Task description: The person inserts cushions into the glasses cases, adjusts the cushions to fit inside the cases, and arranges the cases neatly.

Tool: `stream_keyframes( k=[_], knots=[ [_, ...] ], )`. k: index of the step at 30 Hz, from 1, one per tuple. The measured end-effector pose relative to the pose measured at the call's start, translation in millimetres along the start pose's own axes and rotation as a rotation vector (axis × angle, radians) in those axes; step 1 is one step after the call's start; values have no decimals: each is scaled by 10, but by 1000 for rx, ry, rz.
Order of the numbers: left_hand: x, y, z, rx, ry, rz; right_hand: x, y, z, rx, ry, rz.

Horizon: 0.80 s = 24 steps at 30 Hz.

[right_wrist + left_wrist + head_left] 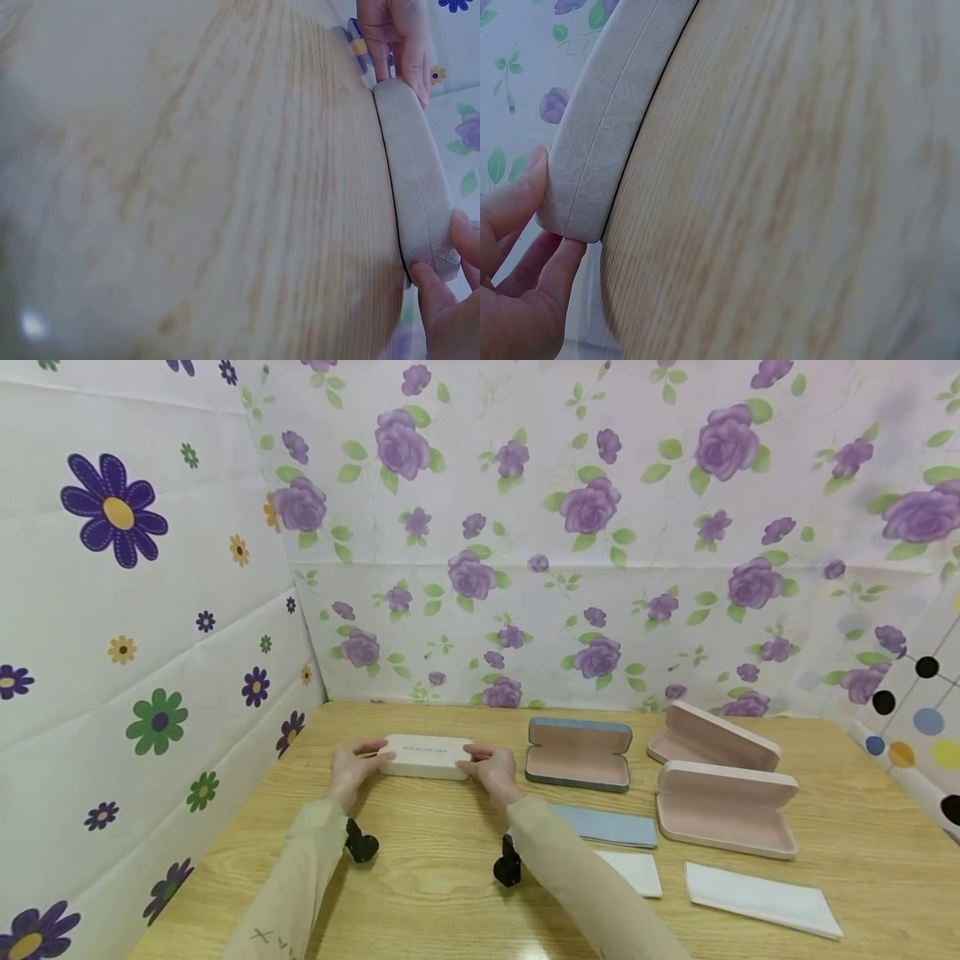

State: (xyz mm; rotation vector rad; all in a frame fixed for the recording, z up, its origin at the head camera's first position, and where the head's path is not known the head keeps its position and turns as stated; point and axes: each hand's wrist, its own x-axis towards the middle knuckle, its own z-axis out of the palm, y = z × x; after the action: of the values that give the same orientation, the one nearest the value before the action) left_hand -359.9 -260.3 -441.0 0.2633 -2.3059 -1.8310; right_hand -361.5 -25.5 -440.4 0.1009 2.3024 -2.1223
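A closed off-white glasses case (426, 758), with small lettering on its lid, lies on the table toward the back left. At its left end my left hand (356, 772) holds it, the thumb on the lid edge and fingertips at the end wall in the left wrist view. My right hand (491, 772) pinches the opposite end. In the right wrist view the case (415, 172) stretches between both hands, its closed seam showing along the side.
To the right stand an open blue glasses case (577, 764) and two open off-white cases (727, 810) with pink lining. Nearer lie a folded blue cloth (611, 827) and white cloths (761, 897). Flowered sheets (525, 635) hang behind and left of the table.
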Motion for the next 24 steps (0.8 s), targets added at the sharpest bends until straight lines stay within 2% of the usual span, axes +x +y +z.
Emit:
stream_keyframes(
  k=[10, 13, 14, 17, 20, 24],
  knots=[
    [-25, 34, 10, 0, 1, 13, 14, -10, -21, -3, -21, -30],
    [-10, 87, 7, -13, -16, -33, 11, -42, -71, 3, -36, -29],
    [-6, 119, -5, 8, -34, -36, 9, -61, -93, 10, -36, -24],
    [4, 254, -64, 92, -82, -14, 19, -140, -188, 64, -54, -19],
    [3, 409, -136, 204, -138, 76, 25, -277, -299, 134, -71, 5],
    [-41, 554, -126, 200, -198, 115, 6, -460, -446, 171, -91, 7]
  ],
)
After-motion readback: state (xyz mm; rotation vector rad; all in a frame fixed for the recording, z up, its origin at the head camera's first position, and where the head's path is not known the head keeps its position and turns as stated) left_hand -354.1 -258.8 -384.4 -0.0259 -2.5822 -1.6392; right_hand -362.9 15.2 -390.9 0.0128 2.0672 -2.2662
